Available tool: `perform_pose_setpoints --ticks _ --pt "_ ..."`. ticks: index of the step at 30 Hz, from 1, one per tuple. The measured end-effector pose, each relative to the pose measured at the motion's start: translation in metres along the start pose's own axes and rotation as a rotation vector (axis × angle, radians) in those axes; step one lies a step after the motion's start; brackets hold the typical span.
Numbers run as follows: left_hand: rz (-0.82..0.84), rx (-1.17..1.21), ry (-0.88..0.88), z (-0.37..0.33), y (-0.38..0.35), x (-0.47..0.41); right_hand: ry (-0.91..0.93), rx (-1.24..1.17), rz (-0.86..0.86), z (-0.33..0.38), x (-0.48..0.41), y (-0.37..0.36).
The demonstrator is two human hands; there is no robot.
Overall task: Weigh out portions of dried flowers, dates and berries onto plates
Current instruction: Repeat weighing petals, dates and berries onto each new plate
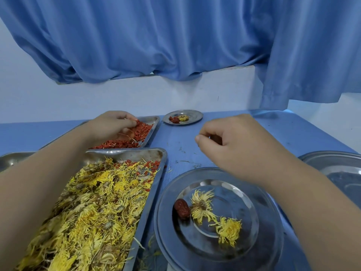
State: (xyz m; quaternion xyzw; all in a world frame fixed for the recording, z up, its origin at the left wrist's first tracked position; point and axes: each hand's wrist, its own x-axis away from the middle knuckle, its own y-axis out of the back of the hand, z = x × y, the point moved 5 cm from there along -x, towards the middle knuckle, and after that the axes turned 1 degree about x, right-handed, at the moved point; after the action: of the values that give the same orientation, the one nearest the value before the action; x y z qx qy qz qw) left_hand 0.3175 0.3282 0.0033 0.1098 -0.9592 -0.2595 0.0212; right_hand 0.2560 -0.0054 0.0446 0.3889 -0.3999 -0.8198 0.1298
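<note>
My left hand [115, 124] reaches into a steel tray [154, 119] of red berries [141, 132], fingertips pinched together among them. My right hand [236, 139] hovers above the blue table, beyond the near round steel plate [263, 231]. Its fingers are curled and something dark shows inside them; I cannot tell what. That plate holds one red date [182, 209] and two dried yellow flowers [202, 205]. A big tray [136, 151] under my left forearm is heaped with yellow flowers [93, 202] and a few stray berries.
A small far plate [195, 115] carries a flower, a date and berries. Another steel dish [336, 165] sits at the right edge, and a further tray [11, 159] at the left. Blue curtains [175, 36] hang over the wall behind. Crumbs dot the table.
</note>
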Motion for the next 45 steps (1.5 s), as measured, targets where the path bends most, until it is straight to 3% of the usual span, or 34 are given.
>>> perform_pose_setpoints --ticks 4,7,11,16,19,24,34,40,45 --pt "0.161 0.220 -0.076 -0.042 -0.038 0.033 -0.007 -0.055 -0.058 0.001 0.000 0.017" --pt "0.300 0.248 -0.118 -0.073 -0.075 0.063 -0.014 -0.107 -0.092 0.000 0.001 0.031" --pt "0.502 0.116 -0.186 -0.104 -0.127 0.103 -0.034 -0.124 -0.144 -0.002 0.002 0.047" --pt "0.559 -0.279 -0.287 -0.124 -0.184 0.130 -0.034 -0.111 -0.145 -0.001 0.003 0.057" --pt "0.554 -0.464 -0.298 -0.126 -0.204 0.138 -0.014 -0.127 -0.138 0.001 0.005 0.062" --pt "0.522 -0.543 -0.296 -0.126 -0.210 0.146 -0.004 -0.132 -0.164 0.004 0.010 0.077" --pt "0.353 -0.471 -0.308 -0.119 -0.199 0.152 -0.033 -0.030 -0.234 0.009 0.035 0.098" --pt "0.200 -0.493 -0.357 -0.121 -0.195 0.157 -0.082 0.074 -0.175 -0.004 0.076 0.073" --pt "0.117 -0.271 -0.283 -0.115 -0.188 0.166 -0.201 -0.016 -0.178 -0.028 0.130 0.037"
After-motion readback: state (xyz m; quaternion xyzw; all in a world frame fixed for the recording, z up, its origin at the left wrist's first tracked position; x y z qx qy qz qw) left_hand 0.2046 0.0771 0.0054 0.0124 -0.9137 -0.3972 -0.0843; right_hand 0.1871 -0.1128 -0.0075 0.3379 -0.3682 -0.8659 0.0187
